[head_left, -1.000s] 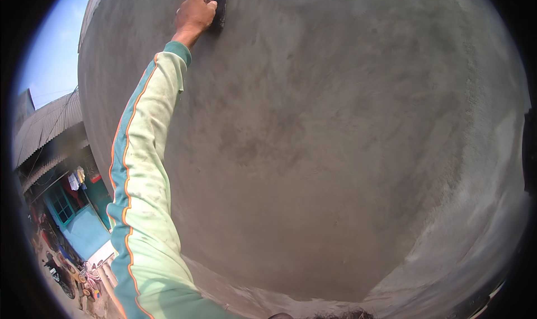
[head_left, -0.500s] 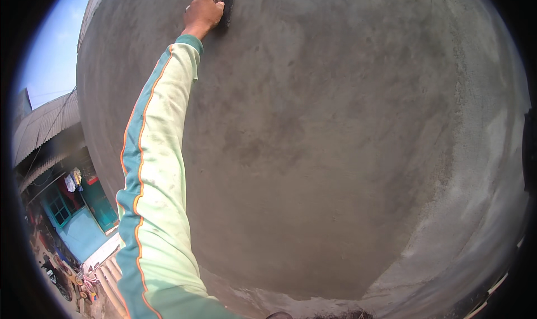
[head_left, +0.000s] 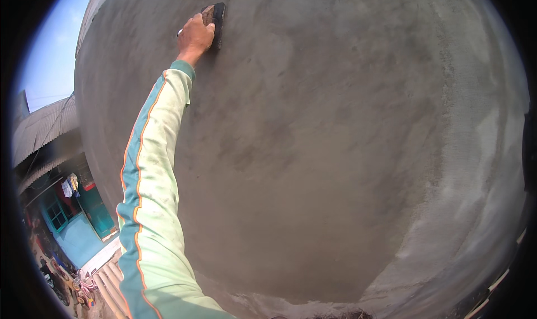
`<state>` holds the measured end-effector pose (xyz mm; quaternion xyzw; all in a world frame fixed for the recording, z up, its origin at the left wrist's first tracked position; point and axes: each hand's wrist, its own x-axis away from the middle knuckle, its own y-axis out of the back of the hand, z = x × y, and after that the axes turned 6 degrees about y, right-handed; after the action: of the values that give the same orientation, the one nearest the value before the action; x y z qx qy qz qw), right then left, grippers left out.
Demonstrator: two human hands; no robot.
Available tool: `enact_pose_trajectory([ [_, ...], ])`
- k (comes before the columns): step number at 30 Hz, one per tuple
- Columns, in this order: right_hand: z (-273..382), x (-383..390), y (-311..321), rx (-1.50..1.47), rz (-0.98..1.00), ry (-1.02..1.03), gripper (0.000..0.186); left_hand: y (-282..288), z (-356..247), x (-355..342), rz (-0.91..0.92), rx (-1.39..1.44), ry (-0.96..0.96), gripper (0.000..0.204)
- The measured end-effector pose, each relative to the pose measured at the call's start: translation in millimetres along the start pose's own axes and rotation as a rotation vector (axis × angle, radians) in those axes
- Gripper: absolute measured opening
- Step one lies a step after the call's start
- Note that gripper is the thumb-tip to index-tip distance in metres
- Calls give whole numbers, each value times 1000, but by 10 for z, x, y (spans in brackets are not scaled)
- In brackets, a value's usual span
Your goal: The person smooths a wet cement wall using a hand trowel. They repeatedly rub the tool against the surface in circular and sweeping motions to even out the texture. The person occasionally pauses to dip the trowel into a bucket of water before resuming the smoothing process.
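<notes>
Gripping a flat dark hand float with a brownish back, the person's left hand reaches far up, left of the middle. The fingers are curled closed around the float's grip, with the thumb toward its right edge; how far they wrap on the hidden side, I cannot tell. The float stands on edge in view, against the broad grey plastered wall. A pale green long sleeve with a teal stripe and orange piping runs from the near edge up to a teal cuff. The right hand is out of view.

Darker, mottled plaster covers the middle of the wall, while a paler grey band runs down its right side. Far left, beyond the wall, stand a grey corrugated roof, a light-blue house wall, a teal-framed window and some hanging clothes. Pale round posts lean beside the sleeve, under blue sky.
</notes>
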<state>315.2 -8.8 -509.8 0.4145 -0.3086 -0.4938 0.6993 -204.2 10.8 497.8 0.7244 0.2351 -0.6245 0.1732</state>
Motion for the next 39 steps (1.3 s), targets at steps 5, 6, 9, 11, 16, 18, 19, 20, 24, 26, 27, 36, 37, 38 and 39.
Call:
enact_pose_trajectory([
  [5,17,-12,-8,4,10,16,57,42,-439,-449,3,44,95,49],
  [6,-3,-34,-10,7,8,17,56,-4,-502,-388,-19,66,4,50],
  [9,-30,30,-35,9,0,-17,56,-122,-1000,114,-100,201,-255,45],
  [11,-52,50,-18,16,7,-20,56,-68,-1089,88,-79,227,-264,39],
  [16,-53,4,-43,17,12,1,56,-5,-1174,-170,-72,241,-118,39],
  [18,-55,10,-55,13,11,-2,56,-99,-1214,5,-126,245,-303,40],
  [19,-59,26,-61,10,6,-13,56,-117,-1227,135,-72,204,-268,42],
  [20,-60,39,-65,12,12,-5,56,-115,-1188,98,-91,188,-261,42],
  [24,-94,36,-36,13,14,8,56,-27,-1275,14,-88,182,-129,40],
  [26,-88,27,-38,8,14,16,56,30,-1324,81,-37,177,-100,40],
  [27,-92,26,-37,8,16,20,56,107,-1327,48,163,92,-31,52],
  [36,-119,87,-115,-11,1,32,55,166,-1293,-101,113,85,54,46],
  [37,-123,69,-118,-12,4,47,55,172,-1304,-67,32,104,-17,44],
  [38,-114,51,-129,-17,-2,49,55,103,-1317,-18,-51,132,-89,41],
  [39,-130,47,-144,-13,-2,53,55,39,-1286,67,-128,154,-154,39],
])
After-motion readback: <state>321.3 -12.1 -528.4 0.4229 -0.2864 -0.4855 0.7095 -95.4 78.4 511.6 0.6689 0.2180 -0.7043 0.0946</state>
